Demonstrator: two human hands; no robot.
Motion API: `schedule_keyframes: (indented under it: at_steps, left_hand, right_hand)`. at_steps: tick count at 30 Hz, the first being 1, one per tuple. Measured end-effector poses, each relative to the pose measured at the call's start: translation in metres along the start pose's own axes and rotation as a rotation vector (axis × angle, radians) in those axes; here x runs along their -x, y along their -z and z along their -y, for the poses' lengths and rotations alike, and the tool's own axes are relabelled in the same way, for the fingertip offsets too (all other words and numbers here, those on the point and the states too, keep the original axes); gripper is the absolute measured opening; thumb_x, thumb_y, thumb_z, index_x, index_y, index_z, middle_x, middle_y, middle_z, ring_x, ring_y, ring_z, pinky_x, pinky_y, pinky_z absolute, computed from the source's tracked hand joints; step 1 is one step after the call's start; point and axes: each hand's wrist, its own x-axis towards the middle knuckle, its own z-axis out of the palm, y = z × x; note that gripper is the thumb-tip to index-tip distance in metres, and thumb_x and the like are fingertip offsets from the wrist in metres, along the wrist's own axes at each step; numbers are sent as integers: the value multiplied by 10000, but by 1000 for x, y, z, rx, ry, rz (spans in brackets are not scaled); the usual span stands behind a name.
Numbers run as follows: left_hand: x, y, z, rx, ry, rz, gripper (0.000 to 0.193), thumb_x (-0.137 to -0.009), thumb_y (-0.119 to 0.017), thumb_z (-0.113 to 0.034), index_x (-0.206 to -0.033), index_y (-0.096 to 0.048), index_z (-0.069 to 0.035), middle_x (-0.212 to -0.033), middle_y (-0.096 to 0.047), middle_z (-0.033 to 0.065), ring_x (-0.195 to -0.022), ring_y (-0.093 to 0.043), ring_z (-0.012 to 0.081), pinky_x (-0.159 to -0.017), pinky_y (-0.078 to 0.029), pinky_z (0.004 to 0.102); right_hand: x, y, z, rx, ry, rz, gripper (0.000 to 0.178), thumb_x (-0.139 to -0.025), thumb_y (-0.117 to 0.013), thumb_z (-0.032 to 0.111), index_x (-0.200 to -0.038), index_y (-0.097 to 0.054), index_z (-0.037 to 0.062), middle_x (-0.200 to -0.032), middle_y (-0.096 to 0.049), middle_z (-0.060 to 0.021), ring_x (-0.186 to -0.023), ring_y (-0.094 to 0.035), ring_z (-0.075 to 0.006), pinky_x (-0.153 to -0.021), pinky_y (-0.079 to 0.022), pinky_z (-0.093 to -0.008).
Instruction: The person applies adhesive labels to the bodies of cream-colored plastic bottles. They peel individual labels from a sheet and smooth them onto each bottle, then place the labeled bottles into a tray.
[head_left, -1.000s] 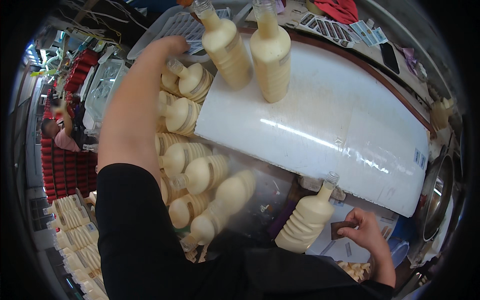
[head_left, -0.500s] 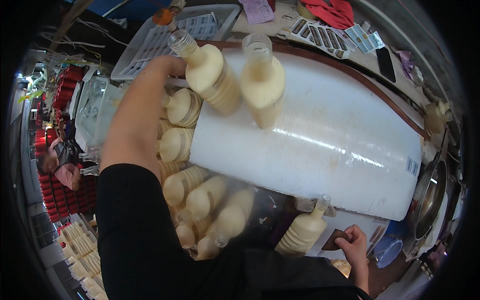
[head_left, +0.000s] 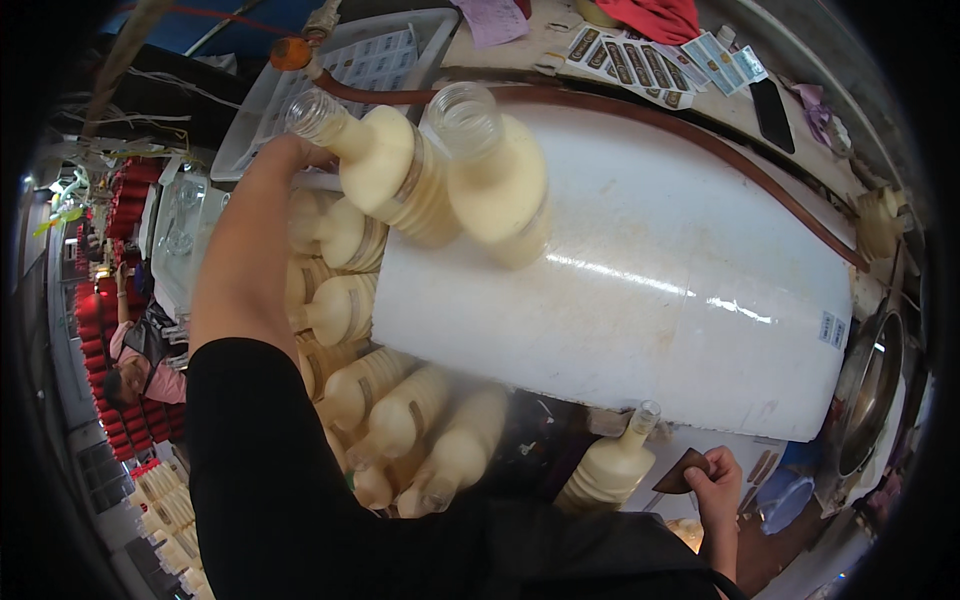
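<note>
Two clear-necked bottles of cream-coloured liquid stand upright on a white board (head_left: pixel 640 290): the left bottle (head_left: pixel 385 165) and the right bottle (head_left: pixel 500 180). Stretched out to the far left, my left hand (head_left: pixel 300 153) is partly behind the left bottle's neck, close to a tray (head_left: pixel 440 45) of printed label sheets. Its fingers are mostly hidden. At the lower right, my right hand (head_left: pixel 717 484) pinches a thin, flat brown piece (head_left: pixel 683 472) between thumb and fingers. Beside it, another cream bottle (head_left: pixel 612 462) stands below the board's near edge.
Many similar bottles (head_left: pixel 400 405) lie packed left of the board. A brown hose (head_left: pixel 720 150) runs along its far side. Label sheets (head_left: pixel 635 65), a dark phone (head_left: pixel 771 116) and a red cloth (head_left: pixel 660 18) lie beyond. A person (head_left: pixel 145 355) is at far left.
The two bottles on the board and my left hand appear further left in view, which has shifted slightly. My right hand keeps its pinch on the brown piece. The person at far left changed posture.
</note>
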Motion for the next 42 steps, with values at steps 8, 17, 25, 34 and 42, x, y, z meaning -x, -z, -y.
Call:
schedule_keyframes:
  at_steps: [8, 17, 25, 34, 42]
  left_hand:
    - [4, 42, 108, -698, -81, -122, 341, -945, -585, -266, -1150, -741, -43, -1188, -714, 169, -1104, -673, 305, -975, -495, 417]
    - [48, 28, 47, -109, 143, 85, 378, -925, -591, -310, -1204, -729, -95, -1308, -673, 126, -1242, -606, 274, -1019, -462, 410]
    - [59, 35, 20, -105, 53, 239, 393, -897, -603, -369, -1176, -737, -127, -1259, -693, 76, -1137, -635, 241, -986, -465, 392]
    - [-19, -10, 100, -35, -325, -223, 359, -935, -578, -320, -1134, -722, -59, -1098, -704, 130, -1010, -630, 267, -945, -456, 423]
    - [87, 71, 99, 808, 193, -519, 335, -969, -523, -286, -1240, -651, -137, -1073, -669, 48, -1038, -587, 190, -934, -422, 349]
  right_hand:
    - [-3, -1, 9, -8, 73, -17, 253, -816, -789, 28, -891, -554, 83, -709, -533, 82, -628, -447, 0, -577, -363, -186]
    - [0, -17, 18, 8, 83, -89, 258, -836, -796, 38, -923, -558, 88, -723, -470, 98, -650, -403, -1, -589, -327, -177]
    - [3, -27, 12, -29, 74, -112, 262, -829, -802, 52, -902, -555, 98, -733, -480, 98, -654, -413, 0, -599, -335, -179]
    - [1, -23, 11, 10, 65, -142, 253, -826, -801, 57, -905, -563, 91, -733, -493, 98, -641, -405, 4, -589, -326, -174]
    - [-27, -2, 28, 38, 261, 19, 236, -975, -624, 121, -1183, -624, 8, -1068, -653, -15, -973, -590, -84, -881, -444, -218]
